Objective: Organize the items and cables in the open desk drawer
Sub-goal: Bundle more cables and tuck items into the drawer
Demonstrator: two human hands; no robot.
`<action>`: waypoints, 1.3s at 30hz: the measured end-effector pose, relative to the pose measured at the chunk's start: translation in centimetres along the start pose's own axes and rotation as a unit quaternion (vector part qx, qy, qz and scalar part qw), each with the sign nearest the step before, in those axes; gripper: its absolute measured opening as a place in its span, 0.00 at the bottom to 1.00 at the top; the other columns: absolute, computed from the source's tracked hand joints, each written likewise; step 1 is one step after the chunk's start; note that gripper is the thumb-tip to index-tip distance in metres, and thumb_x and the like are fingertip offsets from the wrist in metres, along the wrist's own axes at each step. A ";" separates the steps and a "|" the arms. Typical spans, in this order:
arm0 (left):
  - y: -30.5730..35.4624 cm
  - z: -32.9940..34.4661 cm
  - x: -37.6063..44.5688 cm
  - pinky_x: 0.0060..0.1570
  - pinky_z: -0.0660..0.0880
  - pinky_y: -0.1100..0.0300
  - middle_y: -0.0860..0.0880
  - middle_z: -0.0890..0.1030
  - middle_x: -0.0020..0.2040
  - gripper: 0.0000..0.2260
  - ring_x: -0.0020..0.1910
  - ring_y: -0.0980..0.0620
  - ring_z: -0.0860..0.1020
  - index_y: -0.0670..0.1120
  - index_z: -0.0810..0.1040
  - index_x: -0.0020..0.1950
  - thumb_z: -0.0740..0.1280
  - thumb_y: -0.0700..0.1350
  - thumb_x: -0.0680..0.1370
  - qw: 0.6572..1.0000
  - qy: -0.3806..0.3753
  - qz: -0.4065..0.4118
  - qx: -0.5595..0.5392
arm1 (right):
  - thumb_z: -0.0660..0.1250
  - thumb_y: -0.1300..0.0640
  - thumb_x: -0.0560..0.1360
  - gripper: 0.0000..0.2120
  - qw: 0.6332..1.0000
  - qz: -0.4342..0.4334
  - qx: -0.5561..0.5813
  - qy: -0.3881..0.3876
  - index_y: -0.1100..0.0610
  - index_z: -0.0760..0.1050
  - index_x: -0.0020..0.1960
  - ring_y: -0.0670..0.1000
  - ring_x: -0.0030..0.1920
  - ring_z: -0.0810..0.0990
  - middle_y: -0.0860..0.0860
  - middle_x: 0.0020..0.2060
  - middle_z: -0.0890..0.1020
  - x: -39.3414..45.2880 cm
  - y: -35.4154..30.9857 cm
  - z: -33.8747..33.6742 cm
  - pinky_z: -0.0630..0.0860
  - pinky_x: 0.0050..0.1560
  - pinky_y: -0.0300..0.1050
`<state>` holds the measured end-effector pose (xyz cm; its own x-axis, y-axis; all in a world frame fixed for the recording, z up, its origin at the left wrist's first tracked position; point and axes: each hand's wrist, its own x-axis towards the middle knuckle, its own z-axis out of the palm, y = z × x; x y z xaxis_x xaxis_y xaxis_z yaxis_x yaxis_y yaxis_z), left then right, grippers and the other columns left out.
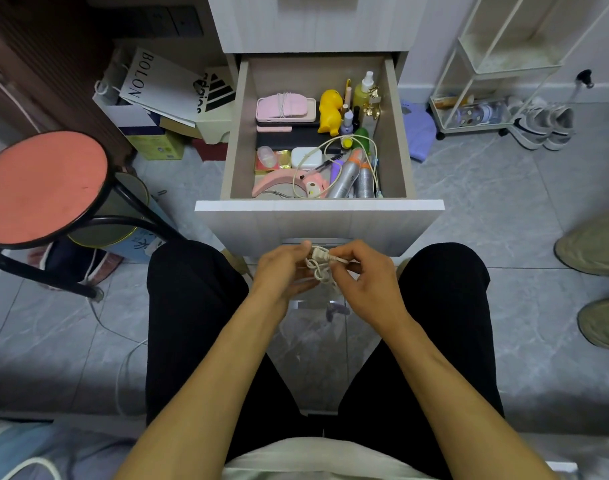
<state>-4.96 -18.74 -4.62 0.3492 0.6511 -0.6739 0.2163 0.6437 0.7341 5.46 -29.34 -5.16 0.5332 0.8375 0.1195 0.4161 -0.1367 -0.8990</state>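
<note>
Below the drawer front, between my knees, both hands hold a small bundled white cable (pixel 321 268). My left hand (pixel 284 268) grips the bundle, thumb near its plug. My right hand (pixel 363 271) pinches the cable's free end. The open drawer (pixel 318 206) holds a pink case (pixel 285 107) wrapped in a cord, a yellow duck toy (pixel 331 110), a yellow spray bottle (pixel 363 91), dark flat cases (pixel 292 138), a white case (pixel 305 158), a pink curved device (pixel 279 181), two silver spray cans (pixel 355 178) and a loose cream cable (pixel 348 142) looping over them.
A red-topped stool (pixel 43 188) stands at the left. Paper bags and boxes (pixel 157 98) lean beside the desk. A white wire rack (pixel 486 84) and sneakers (pixel 542 126) sit at the right. Another person's shoes (pixel 597 278) are at the far right edge. A white cord (pixel 123 375) trails on the floor.
</note>
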 end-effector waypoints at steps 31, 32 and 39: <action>2.4 -3.9 -2.1 0.37 0.79 0.55 0.50 0.82 0.35 0.08 0.34 0.50 0.81 0.49 0.74 0.41 0.66 0.46 0.80 0.911 0.029 0.292 0.292 | 0.66 0.61 0.74 0.05 0.983 0.133 0.062 -0.109 0.56 0.81 0.43 0.55 0.37 0.81 0.53 0.35 0.83 1.8 -2.7 1.5 0.79 0.40 0.49; 2.5 -3.9 -2.1 0.37 0.79 0.55 0.51 0.81 0.34 0.08 0.33 0.51 0.81 0.49 0.74 0.41 0.66 0.46 0.80 0.908 0.026 0.289 0.301 | 0.65 0.61 0.74 0.07 0.983 0.132 0.063 -0.107 0.56 0.81 0.43 0.56 0.38 0.81 0.52 0.35 0.83 1.8 -2.7 1.4 0.79 0.40 0.50; 2.9 -4.4 -3.5 0.47 0.81 0.55 0.49 0.85 0.38 0.04 0.39 0.51 0.84 0.46 0.78 0.49 0.71 0.39 0.77 0.969 -0.082 0.197 0.126 | 0.63 0.59 0.79 0.08 0.976 0.187 0.102 -0.036 0.57 0.79 0.44 0.49 0.30 0.78 0.48 0.30 0.80 1.7 -2.7 1.2 0.74 0.29 0.42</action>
<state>-9.56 -17.42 -0.49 0.5854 0.7409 -0.3293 0.2446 0.2258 0.9430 4.35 -26.91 -3.00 0.5628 0.7859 -0.2562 0.0428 -0.3372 -0.9405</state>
